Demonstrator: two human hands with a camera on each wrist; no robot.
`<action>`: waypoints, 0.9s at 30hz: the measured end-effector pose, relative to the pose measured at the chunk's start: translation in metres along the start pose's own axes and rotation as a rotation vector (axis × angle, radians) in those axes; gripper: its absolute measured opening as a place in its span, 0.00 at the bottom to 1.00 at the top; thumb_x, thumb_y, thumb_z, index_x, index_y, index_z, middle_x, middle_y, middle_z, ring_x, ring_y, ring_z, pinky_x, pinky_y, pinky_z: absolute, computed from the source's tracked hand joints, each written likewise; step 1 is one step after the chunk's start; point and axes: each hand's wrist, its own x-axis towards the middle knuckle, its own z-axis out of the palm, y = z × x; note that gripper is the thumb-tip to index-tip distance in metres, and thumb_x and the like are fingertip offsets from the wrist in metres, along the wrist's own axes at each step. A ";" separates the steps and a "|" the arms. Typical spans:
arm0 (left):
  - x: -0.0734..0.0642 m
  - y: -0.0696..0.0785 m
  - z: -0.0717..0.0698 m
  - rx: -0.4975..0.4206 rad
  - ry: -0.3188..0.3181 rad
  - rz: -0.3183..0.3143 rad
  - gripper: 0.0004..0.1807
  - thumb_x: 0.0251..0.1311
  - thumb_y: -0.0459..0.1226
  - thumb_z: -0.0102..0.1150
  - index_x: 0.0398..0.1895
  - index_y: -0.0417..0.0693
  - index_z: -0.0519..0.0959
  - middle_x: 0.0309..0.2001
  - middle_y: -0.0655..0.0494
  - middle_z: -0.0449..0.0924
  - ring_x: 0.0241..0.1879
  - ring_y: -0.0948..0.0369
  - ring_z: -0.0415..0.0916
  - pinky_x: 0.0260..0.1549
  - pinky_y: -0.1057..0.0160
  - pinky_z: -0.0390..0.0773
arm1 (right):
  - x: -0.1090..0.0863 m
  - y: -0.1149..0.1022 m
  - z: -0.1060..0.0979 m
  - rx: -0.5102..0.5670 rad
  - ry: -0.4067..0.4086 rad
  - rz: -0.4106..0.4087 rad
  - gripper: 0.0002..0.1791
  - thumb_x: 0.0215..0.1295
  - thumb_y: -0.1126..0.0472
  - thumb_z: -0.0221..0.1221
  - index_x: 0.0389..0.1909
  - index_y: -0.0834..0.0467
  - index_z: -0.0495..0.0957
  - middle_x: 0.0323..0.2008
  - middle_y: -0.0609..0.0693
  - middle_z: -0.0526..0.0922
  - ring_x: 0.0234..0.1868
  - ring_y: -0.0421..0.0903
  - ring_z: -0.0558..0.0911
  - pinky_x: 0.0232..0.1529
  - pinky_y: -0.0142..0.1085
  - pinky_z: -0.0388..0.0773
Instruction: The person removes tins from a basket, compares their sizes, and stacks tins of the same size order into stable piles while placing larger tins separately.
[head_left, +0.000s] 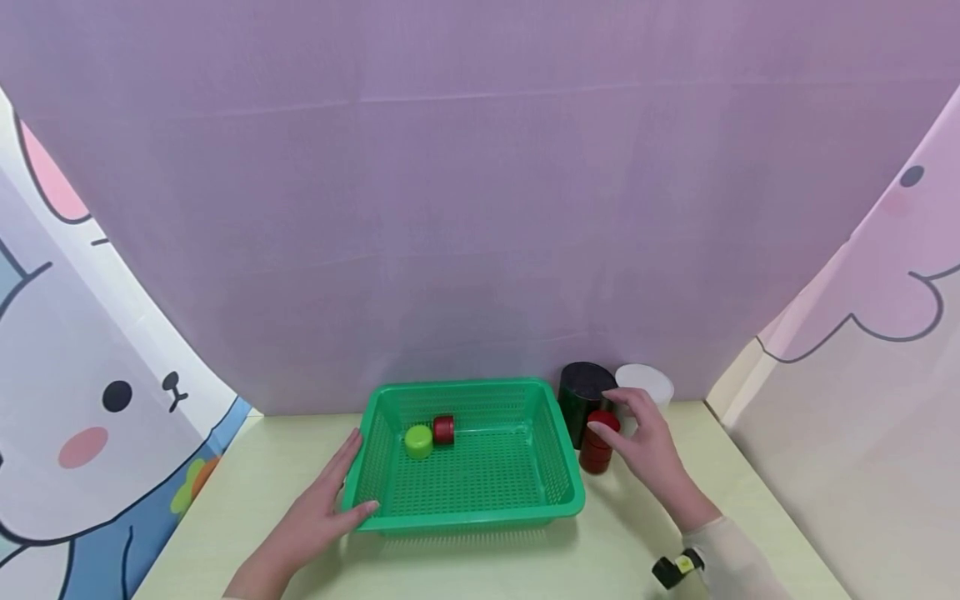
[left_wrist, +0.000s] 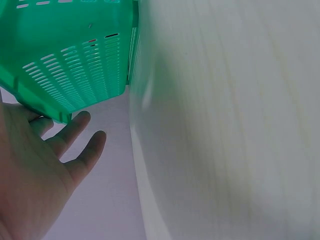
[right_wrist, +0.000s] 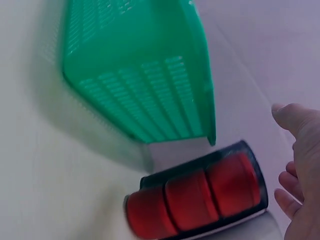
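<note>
My left hand [head_left: 318,514] rests against the left side of a green plastic basket [head_left: 480,522], its fingers fairly straight along the outside and the thumb at the rim. Inside the basket, a small light-green round piece [head_left: 418,442] lies beside a small red cylinder [head_left: 443,430]. To the basket's right stands a stack of three red cylinders [right_wrist: 192,197], close in front of a tall black cylinder [head_left: 585,382]. My right hand [head_left: 651,446] hovers over the top of that stack, thumb and fingers spread apart. In the right wrist view a gap shows between the hand and the red pieces.
A white cylinder [head_left: 647,383] stands behind my right hand, next to the black one. The pale wooden tabletop [head_left: 420,571] meets a purple cloth backdrop [head_left: 480,208] at the back. Cartoon-printed cloth panels [head_left: 90,383] flank both sides.
</note>
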 end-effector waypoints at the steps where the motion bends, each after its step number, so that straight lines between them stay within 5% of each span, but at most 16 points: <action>1: 0.000 0.000 0.000 -0.002 -0.001 -0.001 0.57 0.72 0.50 0.74 0.92 0.46 0.48 0.90 0.43 0.46 0.84 0.33 0.52 0.70 0.27 0.68 | 0.003 -0.003 0.001 0.010 -0.008 -0.006 0.29 0.59 0.72 0.80 0.61 0.68 0.82 0.58 0.58 0.83 0.58 0.57 0.80 0.61 0.25 0.75; 6: 0.000 0.000 0.000 -0.008 -0.007 -0.013 0.57 0.72 0.51 0.73 0.93 0.48 0.48 0.91 0.45 0.46 0.84 0.33 0.52 0.70 0.27 0.69 | 0.014 -0.015 0.007 0.060 -0.082 0.005 0.27 0.63 0.70 0.79 0.62 0.66 0.82 0.59 0.58 0.82 0.58 0.59 0.81 0.58 0.27 0.79; 14: 0.000 0.000 0.000 -0.010 -0.005 -0.011 0.56 0.73 0.51 0.73 0.92 0.48 0.49 0.91 0.44 0.46 0.84 0.32 0.52 0.70 0.25 0.68 | 0.026 -0.032 0.018 0.057 -0.217 0.038 0.28 0.68 0.65 0.78 0.65 0.63 0.81 0.60 0.59 0.82 0.62 0.60 0.82 0.58 0.54 0.85; 27: -0.001 0.000 0.000 -0.006 -0.004 -0.024 0.57 0.72 0.52 0.73 0.93 0.50 0.48 0.91 0.45 0.46 0.84 0.32 0.52 0.70 0.25 0.69 | 0.050 -0.060 0.040 0.084 -0.520 0.063 0.31 0.73 0.58 0.74 0.73 0.58 0.77 0.62 0.54 0.79 0.62 0.61 0.80 0.63 0.61 0.81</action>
